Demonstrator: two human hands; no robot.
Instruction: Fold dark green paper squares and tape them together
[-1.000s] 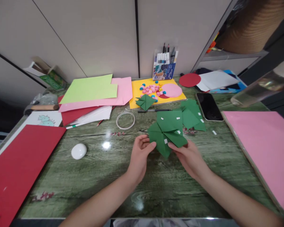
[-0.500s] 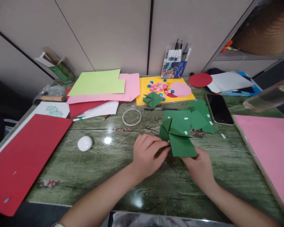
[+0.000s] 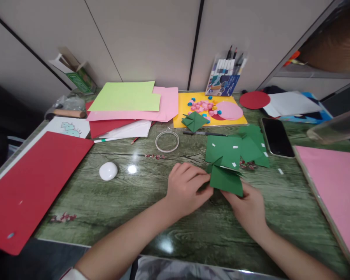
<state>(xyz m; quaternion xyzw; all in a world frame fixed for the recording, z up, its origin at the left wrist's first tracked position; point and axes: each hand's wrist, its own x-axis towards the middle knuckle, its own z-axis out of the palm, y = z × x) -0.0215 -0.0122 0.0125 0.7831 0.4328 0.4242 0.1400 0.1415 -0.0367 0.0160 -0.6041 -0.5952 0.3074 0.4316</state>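
Both hands pinch one folded green paper piece [image 3: 226,181]: left hand [image 3: 186,188] closes on its left corner, right hand [image 3: 247,206] supports underneath, probably so the fold stays flat. More green pieces [image 3: 236,149] lie just beyond the grip.

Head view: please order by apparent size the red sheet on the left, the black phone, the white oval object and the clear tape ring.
1. red sheet, nearest the camera, which may enlarge it
2. black phone
3. clear tape ring
4. white oval object
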